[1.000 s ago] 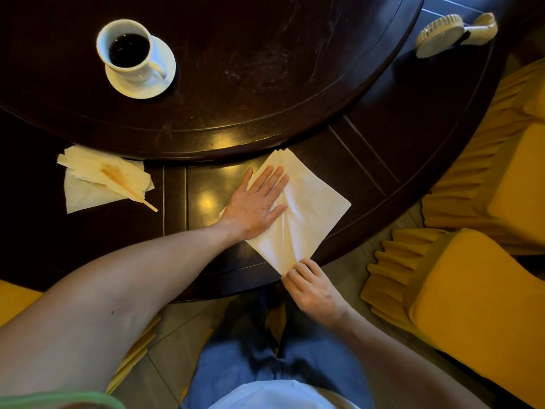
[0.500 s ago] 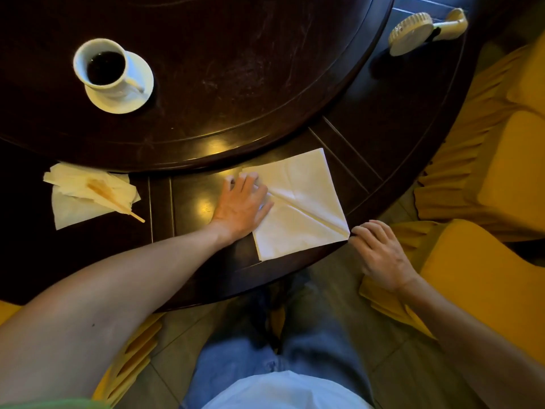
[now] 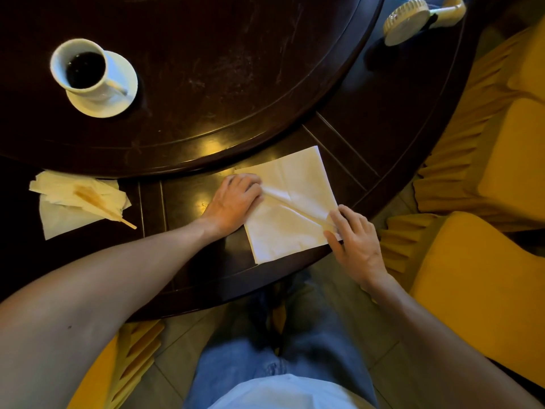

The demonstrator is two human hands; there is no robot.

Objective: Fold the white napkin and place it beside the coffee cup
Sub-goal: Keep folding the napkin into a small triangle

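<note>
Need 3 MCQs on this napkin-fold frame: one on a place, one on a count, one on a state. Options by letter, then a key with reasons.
1. Where does the coffee cup stand?
A. On its saucer on the raised round centre of the table
B. On the flat napkin
C. On a yellow chair

2. How many hands touch the white napkin?
A. None
B. One
C. Two

3. What state is the white napkin in?
A. Rolled into a tube
B. Lying flat on the table's outer ring with a raised diagonal crease
C. Crumpled into a ball

Key:
1 A, the cup sits on the saucer far left on the raised centre.
2 C, the left hand pinches the crease's left end and the right hand its right end.
3 B, a ridge runs between the two hands across the flat sheet.
</note>
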